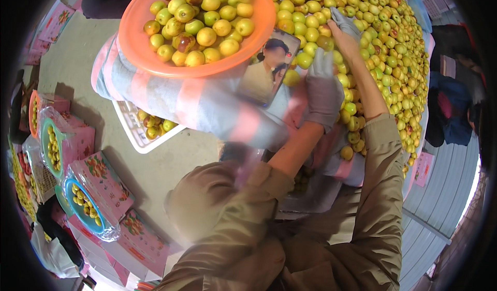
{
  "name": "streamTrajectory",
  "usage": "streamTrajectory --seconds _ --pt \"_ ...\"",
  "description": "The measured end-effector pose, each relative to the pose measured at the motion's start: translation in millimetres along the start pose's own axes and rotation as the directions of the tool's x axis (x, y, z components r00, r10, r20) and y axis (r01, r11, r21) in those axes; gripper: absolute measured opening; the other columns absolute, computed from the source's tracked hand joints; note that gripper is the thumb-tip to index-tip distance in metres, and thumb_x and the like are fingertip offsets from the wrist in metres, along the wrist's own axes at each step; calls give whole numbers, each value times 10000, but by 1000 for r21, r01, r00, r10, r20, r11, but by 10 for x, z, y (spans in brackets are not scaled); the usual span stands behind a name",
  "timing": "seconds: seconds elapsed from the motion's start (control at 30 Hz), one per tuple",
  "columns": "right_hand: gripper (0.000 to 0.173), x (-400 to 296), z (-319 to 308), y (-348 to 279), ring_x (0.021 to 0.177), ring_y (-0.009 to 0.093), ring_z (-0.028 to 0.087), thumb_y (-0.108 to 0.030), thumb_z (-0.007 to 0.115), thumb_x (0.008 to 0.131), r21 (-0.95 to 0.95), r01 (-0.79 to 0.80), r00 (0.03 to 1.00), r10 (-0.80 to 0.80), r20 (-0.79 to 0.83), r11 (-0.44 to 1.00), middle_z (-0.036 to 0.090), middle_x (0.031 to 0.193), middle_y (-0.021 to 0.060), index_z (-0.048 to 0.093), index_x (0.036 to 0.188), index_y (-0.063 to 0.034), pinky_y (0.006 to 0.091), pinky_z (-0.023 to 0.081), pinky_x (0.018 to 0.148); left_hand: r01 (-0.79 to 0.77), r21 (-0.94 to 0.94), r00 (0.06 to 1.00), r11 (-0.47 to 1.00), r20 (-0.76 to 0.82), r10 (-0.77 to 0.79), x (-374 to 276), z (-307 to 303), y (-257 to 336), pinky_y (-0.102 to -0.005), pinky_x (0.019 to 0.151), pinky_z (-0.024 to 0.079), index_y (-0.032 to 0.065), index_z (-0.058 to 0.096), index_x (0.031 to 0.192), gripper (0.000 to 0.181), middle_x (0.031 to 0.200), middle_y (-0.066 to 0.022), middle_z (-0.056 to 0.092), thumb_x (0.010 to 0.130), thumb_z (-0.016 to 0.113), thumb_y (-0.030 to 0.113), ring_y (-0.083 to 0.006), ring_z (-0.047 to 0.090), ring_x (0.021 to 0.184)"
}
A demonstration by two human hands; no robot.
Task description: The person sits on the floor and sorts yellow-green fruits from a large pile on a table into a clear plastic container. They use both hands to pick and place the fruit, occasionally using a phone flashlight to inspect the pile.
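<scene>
Both my hands wear thin grey gloves and reach over a large heap of yellow-green jujubes (388, 50). My left hand (324, 87) is blurred, its fingers stretched out over the near edge of the heap, with no fruit visible in it. Farther in, my right hand (345, 31) lies low among the jujubes; its palm side is hidden. To the left of my left hand, a phone (268, 70) with a lit screen leans by an orange plastic basin (134, 54). Jujubes, some with brown patches, partly fill the basin. Under it lies a pink-and-grey striped quilt (186, 97).
A white plastic crate (141, 147) with jujubes stands below the quilt's edge. On the floor at left are pink printed cartons (110, 178), a green basin (48, 163) and a blue basin (83, 213) of fruit. Other people (450, 104) sit at the right and left edges.
</scene>
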State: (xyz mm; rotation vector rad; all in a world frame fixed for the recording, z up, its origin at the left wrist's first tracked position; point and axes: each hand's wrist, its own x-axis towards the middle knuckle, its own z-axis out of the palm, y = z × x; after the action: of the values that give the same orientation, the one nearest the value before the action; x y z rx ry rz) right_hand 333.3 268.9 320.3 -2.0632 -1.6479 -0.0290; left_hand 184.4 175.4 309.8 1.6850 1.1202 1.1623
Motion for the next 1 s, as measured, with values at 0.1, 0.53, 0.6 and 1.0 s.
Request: streamTrajectory --seconds 0.1,0.53,0.6,1.0 --pt "529 -125 -76 9 1103 325 519 -420 479 843 -62 14 1000 -12 26 998 566 1207 161 532 1256 -93 378 370 949 -15 -18 1000 1000 -15 14 -4 9 -4 -436 1007 338 -27 420 1271 563 1317 -247 398 722 527 37 -408 417 1172" --pt "484 -1113 -433 7 1297 354 335 -255 479 892 -115 254 957 -232 171 960 385 1409 130 430 1350 -109 457 179 1106 -287 245 957 926 109 268 -83 156 -373 -369 989 377 -41 555 1124 422 1310 -213 443 717 573 68 -370 426 1202" --pt "481 -1280 -601 -7 1308 349 323 -227 492 886 -121 244 951 -213 225 962 373 1419 129 432 1349 -110 448 187 1106 -264 311 952 913 235 195 -26 -84 -166 -319 946 424 -41 598 1072 363 1297 -195 475 726 559 63 -335 467 1180" --pt "342 -1318 -858 253 1130 310 524 -121 561 849 453 -100 995 90 44 886 573 1206 137 594 1186 -77 390 397 970 6 -461 997 888 -64 -40 11 112 -262 -228 842 418 -6 458 1291 395 1243 -108 509 913 431 102 -149 506 1049"
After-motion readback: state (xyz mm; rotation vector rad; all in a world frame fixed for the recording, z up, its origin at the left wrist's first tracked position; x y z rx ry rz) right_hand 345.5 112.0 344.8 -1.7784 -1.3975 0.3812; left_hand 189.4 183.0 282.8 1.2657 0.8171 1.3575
